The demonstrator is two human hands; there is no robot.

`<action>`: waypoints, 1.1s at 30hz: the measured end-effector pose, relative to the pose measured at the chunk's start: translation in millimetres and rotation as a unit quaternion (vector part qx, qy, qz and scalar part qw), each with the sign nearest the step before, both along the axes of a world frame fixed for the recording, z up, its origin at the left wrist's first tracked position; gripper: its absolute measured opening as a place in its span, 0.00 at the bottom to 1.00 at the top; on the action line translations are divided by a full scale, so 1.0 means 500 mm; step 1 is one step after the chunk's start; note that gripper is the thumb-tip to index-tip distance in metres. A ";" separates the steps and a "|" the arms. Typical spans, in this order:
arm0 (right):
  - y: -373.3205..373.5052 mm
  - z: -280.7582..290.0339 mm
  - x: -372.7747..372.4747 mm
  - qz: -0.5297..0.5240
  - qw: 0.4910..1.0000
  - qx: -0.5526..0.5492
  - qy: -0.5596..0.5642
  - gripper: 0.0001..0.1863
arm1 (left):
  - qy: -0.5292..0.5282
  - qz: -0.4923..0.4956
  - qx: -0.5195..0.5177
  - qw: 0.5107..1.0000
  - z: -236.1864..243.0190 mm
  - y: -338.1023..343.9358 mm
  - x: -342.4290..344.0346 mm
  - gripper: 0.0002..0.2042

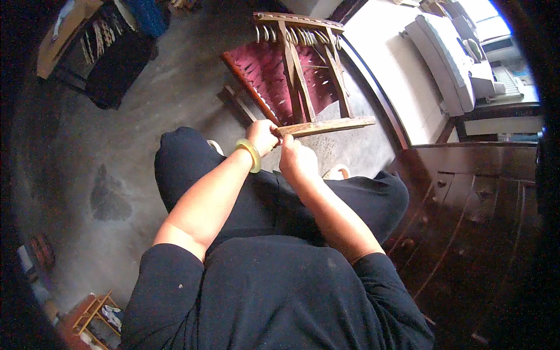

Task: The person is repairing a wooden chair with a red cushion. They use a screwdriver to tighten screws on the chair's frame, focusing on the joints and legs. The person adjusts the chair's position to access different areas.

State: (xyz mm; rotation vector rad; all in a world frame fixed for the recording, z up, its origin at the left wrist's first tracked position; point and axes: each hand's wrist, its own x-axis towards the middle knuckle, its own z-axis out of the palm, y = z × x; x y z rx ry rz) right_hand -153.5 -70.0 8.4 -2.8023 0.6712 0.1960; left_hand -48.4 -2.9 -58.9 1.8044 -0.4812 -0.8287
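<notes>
crimson cloth [259, 76], dark-mottled; brown wooden frame [329, 125]; yellowish bangle [256, 156]; black trousers [184, 166]

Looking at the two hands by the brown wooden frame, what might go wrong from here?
The left hand and right hand are close together at the left end of the narrow brown wooden bar, so either might get pinched. The round, yellowish bangle on the left arm might also knock against this bar.

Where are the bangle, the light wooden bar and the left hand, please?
Bangle [255, 154]: head view, right side of its ring.
Light wooden bar [328, 126]: head view, middle of its length.
Left hand [262, 136]: head view, back of the hand.
</notes>
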 end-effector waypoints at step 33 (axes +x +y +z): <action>0.010 0.014 -0.027 0.120 0.992 0.003 -0.036 0.05 | -0.086 0.273 -0.249 0.925 0.095 0.016 0.082 0.05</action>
